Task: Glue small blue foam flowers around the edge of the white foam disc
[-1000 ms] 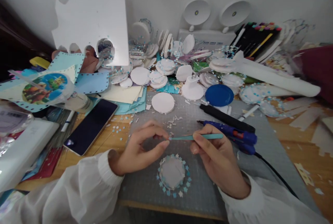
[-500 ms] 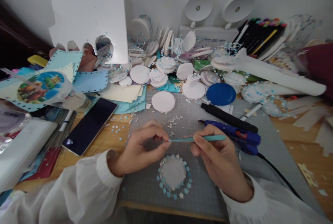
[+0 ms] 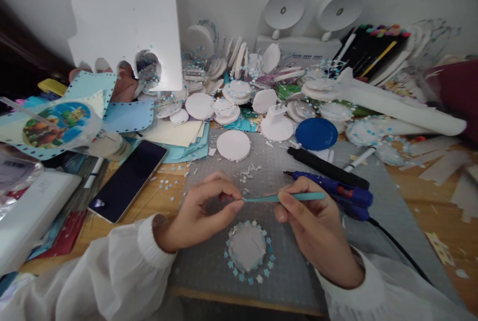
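Observation:
My right hand [image 3: 308,219] grips a pair of teal tweezers [image 3: 304,196] between thumb and fingers, their tips pointing left. At those tips my left hand [image 3: 209,211] is closed, thumb and forefinger nearly together. Whatever the left fingers pinch is too small to make out. Below, between both hands, lies a round white disc [image 3: 247,247] on the grey cutting mat [image 3: 201,273]. A ring of small light blue and white stars [image 3: 271,258] surrounds the disc.
A blue glue gun [image 3: 336,191] with a black cord lies right of my right hand, below a black stick-like tool [image 3: 328,167]. Left are a phone [image 3: 129,181] and a lidded drink cup [image 3: 108,144]. White discs [image 3: 234,145] and star strings crowd the back.
Hardly anything differs. The tweezers have shifted very slightly at the left fingertips, and the whole view has drifted a little.

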A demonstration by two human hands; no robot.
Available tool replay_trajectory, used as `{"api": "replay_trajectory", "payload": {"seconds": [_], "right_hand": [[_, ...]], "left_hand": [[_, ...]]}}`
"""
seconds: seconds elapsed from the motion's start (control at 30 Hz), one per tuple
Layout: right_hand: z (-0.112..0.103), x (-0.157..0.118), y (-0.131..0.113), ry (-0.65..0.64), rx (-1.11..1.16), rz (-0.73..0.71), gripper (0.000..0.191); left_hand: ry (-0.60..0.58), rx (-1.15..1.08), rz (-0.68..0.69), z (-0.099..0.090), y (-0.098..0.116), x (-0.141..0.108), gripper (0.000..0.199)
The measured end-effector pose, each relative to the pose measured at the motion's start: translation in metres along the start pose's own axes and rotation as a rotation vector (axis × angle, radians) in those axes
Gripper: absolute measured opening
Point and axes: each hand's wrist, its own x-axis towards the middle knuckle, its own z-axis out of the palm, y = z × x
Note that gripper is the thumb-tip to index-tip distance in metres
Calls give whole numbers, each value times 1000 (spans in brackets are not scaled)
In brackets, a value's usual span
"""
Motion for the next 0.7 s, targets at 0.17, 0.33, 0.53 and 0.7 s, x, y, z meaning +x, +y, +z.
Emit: {"api": "replay_trajectory", "payload": {"seconds": [0.17,0.33,0.53,0.7], "right_hand": [[-1,-1,2,-20,-14,-27,14],[-3,0,2,-33,-28,-54,10],[-4,-1,2,-28,-23,-90,9],[-6,-1,7,-50,-53,-95,9]], "left_hand": [[11,-4,16,0,-2,1,7],[12,3,50,0,-1,1,10],[8,13,46,-1,0,0,9],[-4,17,36,0,0,1,9]]}}
